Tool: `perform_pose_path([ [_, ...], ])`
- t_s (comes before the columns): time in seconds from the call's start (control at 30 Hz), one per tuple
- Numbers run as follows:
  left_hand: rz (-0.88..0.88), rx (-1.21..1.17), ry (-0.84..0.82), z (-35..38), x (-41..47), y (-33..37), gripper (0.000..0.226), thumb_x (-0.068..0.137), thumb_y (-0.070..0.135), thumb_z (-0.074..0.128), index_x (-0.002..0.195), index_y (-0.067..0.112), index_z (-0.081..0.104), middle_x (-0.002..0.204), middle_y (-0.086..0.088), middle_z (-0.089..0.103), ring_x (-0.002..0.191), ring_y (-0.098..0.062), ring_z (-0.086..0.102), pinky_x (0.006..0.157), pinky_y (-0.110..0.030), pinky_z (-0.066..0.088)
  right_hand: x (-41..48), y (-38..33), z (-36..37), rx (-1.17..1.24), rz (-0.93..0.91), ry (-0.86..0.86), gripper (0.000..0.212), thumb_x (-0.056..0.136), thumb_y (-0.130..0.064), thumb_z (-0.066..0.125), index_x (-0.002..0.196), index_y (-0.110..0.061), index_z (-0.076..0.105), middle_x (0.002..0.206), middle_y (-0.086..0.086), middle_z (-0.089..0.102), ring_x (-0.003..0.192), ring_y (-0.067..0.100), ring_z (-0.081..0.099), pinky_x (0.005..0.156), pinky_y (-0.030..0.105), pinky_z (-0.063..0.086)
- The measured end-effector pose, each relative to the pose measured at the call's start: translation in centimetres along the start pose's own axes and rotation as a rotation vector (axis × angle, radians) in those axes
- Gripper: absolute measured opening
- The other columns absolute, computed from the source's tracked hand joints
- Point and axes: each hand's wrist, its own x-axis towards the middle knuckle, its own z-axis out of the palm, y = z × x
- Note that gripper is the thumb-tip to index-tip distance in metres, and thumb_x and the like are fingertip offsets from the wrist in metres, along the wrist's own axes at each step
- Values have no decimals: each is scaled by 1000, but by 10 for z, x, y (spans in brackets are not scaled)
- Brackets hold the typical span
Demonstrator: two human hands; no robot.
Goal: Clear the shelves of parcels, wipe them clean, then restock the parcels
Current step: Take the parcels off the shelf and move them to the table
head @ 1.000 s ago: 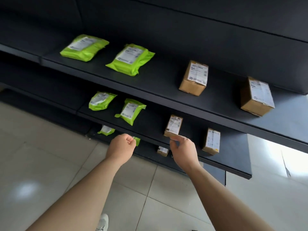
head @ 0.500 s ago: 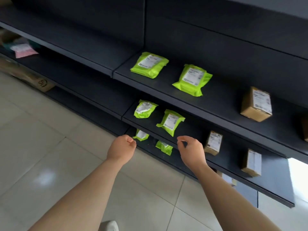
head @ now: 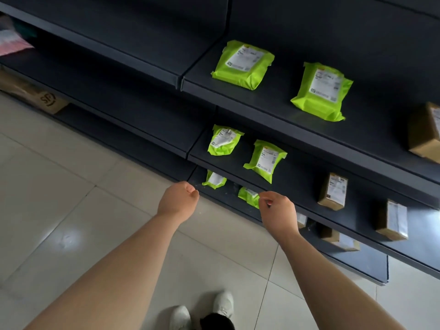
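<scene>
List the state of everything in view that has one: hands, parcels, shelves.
left hand, fingers curled, holds nothing
right hand, fingers curled, nothing visible in it
top-shelf green parcels, two, lying flat, labels up
middle-shelf green parcels, two, lying flat, labels up
middle-shelf brown boxes, two, closed, on the shelf
bottom-shelf green parcels, two, partly hidden by the shelf above
shelves, holding parcels, not cleared

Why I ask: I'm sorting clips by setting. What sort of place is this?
Probably a parcel pickup point or stockroom: tiered dark metal shelves hold spaced-out green mailer bags and small cardboard boxes, each with a printed shipping label, above a tiled floor.
</scene>
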Motion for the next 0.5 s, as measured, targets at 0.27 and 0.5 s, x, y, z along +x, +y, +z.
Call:
perform_pose_path([
  [0.27,2,13,-57,67,67,-27,26,94,23,50,115,14,63,113,-3,67,102,-20,62,88,-30,49,55,41,62,5,90,-56,25,96,-19,50,112,-20,69,92,5,69,73,20,64,74,32,55],
  [0.5,1,-25,-83,153,140,-68,26,93,23,54,115,14,63,113,-2,66,102,-17,61,81,-22,42,115,105,136,-13,133,-78,29,97,-21,50,120,-18,66,112,5,69,101,23,64,86,32,51],
])
